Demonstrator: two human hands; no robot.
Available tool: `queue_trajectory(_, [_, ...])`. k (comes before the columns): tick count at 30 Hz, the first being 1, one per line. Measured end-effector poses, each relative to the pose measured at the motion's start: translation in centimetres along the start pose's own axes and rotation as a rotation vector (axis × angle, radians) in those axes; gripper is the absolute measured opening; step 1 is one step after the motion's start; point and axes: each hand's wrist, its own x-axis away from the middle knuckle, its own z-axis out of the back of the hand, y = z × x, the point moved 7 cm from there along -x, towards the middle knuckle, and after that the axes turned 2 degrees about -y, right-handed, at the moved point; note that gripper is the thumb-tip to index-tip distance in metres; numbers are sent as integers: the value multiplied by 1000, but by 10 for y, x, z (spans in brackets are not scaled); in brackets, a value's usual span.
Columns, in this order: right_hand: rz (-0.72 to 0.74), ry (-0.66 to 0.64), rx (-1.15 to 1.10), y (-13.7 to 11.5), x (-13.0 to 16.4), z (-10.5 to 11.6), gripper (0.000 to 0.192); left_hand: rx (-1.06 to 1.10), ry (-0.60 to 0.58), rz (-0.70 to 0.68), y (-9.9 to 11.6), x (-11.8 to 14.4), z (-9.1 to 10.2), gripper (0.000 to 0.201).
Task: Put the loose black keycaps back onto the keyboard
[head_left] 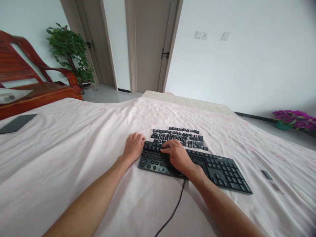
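Note:
A black keyboard lies at a slant on the cloth. Much of its left and middle part is bare of keycaps, with round key posts showing; the number pad and the top rows keep their keys. My left hand, fingers curled, holds the upper left corner. Over the keyboard, my right hand has thumb and forefinger closed around a keycap in the upper row; the fingers partly hide it. Just beyond the back edge, loose black keycaps are laid out in rows.
A thin tool with a dark handle lies to the right on the pink-flowered cloth. The keyboard's cable runs toward me. A dark flat object lies far left, near a wooden bench.

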Motion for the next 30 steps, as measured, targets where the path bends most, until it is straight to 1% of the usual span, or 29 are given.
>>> queue_trajectory(3, [-134,190,-176,32,0,14,52,2,6,-1,1,0,1,17])
queue_trajectory(5, [-199,263,-192,55,-1,23,47,6,-2,2,1,-1,2,16])
queue_trajectory(7, [-247,265,-137,77,-5,32,38,10,-11,8,1,-1,1,16])
queue_trajectory(10, [-350,210,-37,106,-15,43,25,16,-14,9,0,-2,0,16])
queue_trajectory(13, [-446,148,51,126,-28,46,18,13,-4,7,-1,-2,-2,16])
queue_trajectory(15, [-464,104,126,134,-39,44,16,17,5,1,-1,-2,-2,17])
queue_trajectory(19, [-397,22,274,139,-65,33,17,25,11,-4,-1,-2,-3,18])
queue_trajectory(23, [-342,-24,327,141,-88,22,14,34,9,-3,-1,-2,-3,17])
queue_trajectory(26, [-318,-69,371,142,-99,14,13,36,14,-9,-1,-3,-3,16])
queue_trajectory(30, [-314,-121,419,145,-105,3,14,38,19,-8,-1,-3,-2,16])
